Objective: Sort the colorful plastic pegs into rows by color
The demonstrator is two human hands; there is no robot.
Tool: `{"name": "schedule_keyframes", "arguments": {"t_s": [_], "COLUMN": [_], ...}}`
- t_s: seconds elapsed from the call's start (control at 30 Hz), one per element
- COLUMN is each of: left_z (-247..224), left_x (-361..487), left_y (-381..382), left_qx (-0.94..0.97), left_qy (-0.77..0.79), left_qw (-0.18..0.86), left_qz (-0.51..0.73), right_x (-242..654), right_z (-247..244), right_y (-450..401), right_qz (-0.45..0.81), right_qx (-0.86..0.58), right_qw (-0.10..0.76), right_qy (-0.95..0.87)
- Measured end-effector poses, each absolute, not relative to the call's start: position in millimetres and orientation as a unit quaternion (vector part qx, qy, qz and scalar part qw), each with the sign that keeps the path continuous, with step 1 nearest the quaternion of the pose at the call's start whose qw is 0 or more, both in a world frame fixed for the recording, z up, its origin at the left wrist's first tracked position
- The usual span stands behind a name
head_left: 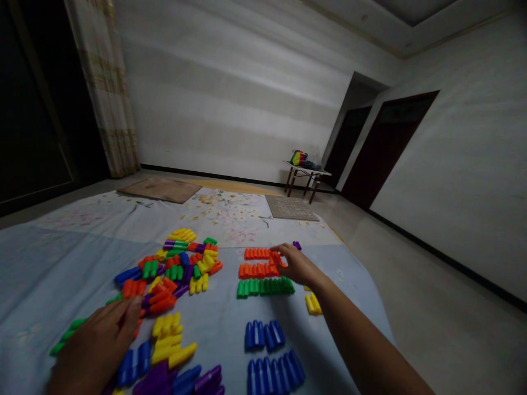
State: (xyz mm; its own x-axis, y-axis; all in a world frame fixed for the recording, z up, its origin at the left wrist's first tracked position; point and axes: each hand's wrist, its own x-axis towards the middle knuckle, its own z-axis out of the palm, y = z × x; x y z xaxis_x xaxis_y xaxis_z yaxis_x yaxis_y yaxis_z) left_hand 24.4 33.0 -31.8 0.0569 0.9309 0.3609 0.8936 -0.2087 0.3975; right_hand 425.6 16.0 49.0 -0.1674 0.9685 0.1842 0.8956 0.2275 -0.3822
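The right hand (298,265), at five o'clock in view, has its fingers pinched on orange pieces (275,259) at the orange rows' (255,270) end, a spot calling for light handling beside the green row (265,287). At eight o'clock, the left hand (96,340) curls its fingers by the mixed pile (162,296), grip impossible to tell; no writing is readable

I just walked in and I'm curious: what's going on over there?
A person's right hand is at the right end of two rows of small, orange, plastic-looking tubes; whether it grips one is unclear. The left hand is by a jumbled, multicoloured pile. Nearer the person than the orange rows are one green row and two blue ones.
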Motion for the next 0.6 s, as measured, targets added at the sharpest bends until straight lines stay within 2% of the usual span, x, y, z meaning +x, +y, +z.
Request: {"name": "schedule_keyframes", "arguments": {"t_s": [0.3,0.6], "left_z": [-30,-29], "left_x": [25,26], "left_y": [33,31], "left_qx": [0.720,0.721], "left_qy": [0.638,0.634], "left_qw": [0.050,0.050], "left_qz": [0.270,0.276], "right_x": [454,447], "right_z": [27,15], "right_y": [50,57], "right_qz": [0.088,0.118], "right_qx": [-0.621,-0.611], "right_qw": [0.069,0.061], "right_qy": [-0.776,-0.780]}}
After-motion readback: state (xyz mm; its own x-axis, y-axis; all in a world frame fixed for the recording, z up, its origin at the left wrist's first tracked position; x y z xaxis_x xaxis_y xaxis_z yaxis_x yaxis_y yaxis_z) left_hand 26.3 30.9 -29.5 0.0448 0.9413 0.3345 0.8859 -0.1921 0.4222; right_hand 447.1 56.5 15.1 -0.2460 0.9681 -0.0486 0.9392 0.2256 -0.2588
